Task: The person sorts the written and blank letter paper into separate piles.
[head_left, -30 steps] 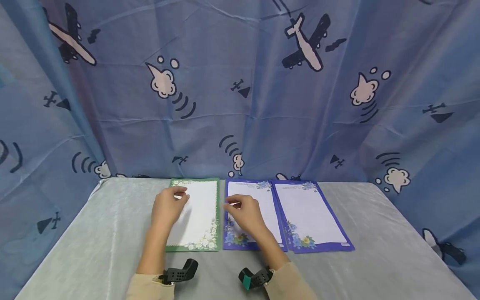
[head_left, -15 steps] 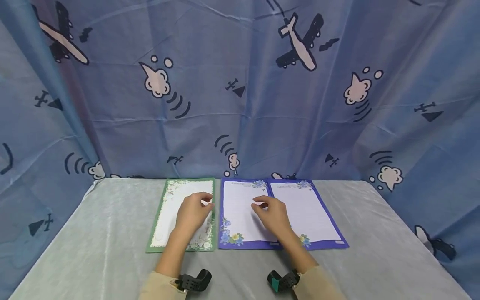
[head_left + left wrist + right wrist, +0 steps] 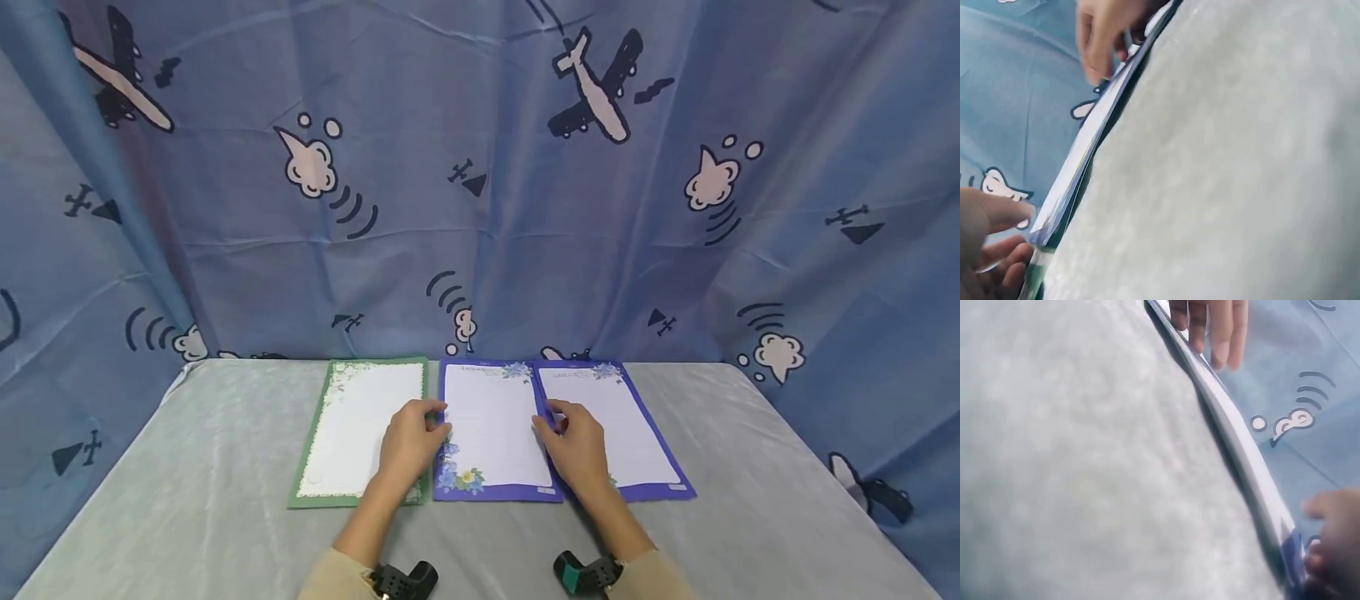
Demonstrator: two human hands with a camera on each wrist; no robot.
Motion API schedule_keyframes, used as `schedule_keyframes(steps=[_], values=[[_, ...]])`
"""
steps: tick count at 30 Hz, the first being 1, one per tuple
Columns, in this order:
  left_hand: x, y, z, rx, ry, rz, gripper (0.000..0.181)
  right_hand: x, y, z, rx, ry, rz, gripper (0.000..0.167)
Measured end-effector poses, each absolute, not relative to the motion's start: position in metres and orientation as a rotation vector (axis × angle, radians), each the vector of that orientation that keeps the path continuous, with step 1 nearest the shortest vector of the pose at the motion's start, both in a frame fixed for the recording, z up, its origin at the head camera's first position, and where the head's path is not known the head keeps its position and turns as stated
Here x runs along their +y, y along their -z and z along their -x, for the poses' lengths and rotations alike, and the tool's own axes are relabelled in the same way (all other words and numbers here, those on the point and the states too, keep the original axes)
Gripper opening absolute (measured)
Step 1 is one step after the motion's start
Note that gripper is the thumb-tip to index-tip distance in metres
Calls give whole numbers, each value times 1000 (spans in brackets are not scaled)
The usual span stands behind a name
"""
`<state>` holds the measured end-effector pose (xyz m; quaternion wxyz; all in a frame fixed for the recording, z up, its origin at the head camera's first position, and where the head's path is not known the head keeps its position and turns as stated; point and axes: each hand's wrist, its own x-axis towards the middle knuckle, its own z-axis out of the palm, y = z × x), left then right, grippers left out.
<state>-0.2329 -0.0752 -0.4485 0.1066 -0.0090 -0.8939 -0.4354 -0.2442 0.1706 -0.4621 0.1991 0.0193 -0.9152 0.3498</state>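
A purple-bordered sheet of paper (image 3: pixel 491 425) with blue flowers lies flat in the middle of the table in the head view. My left hand (image 3: pixel 408 442) is at its left edge, over the neighbouring green-bordered sheet (image 3: pixel 348 433). At its right edge is my right hand (image 3: pixel 581 442), partly over a second purple-bordered sheet (image 3: pixel 637 442). Thumb and fingers stand apart on the left hand (image 3: pixel 991 237) in the left wrist view. The right hand (image 3: pixel 1335 531) shows a similar gap in the right wrist view. Contact with the paper is unclear.
A grey cloth-covered table (image 3: pixel 217 467) bears the sheets in a row near its far edge. Behind it hangs a blue curtain (image 3: pixel 412 275) printed with aeroplanes and clouds. Each wrist carries a black camera mount (image 3: pixel 405 579).
Both hands have moved right and down to the edges of the middle sheet, the left from over the green sheet, the right from over the middle one. The head view has shifted slightly.
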Motion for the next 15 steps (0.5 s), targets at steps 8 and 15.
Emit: schedule_keyframes(steps=[8,15], values=[[-76,469,235,-2567,1166,-6,22,167,469,242,-2596,-947,-42,33],[-74,473,236,-2551,1148,-11,18,169,471,242,-2564,-968,-63,31]])
